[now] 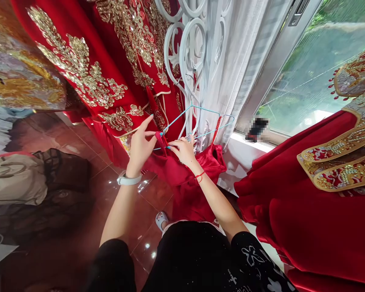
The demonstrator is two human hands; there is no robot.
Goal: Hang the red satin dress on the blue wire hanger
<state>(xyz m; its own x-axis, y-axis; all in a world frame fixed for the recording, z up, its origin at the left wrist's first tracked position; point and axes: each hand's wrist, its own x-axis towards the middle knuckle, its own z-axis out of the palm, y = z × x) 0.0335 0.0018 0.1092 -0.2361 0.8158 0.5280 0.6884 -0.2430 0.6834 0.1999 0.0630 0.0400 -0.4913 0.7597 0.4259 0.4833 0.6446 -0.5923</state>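
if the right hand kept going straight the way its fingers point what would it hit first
Past the fingertips of the right hand, probably the small fold of red satin at the left hand. The teal wire hanger runs close by, so depth leaves the order uncertain.

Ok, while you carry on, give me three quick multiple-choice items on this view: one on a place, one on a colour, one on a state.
1. Which hand is nearer the window? A. left hand B. right hand C. both equally
2. What colour is the wire hanger? A. teal blue B. red C. white
3. What state is that hanger in? A. lying on the floor tiles B. hanging alone from the white metal rack C. held by both hands

1: B, it is on the window side.
2: A, the wire shows teal blue.
3: C, both hands hold it above the red satin garment.
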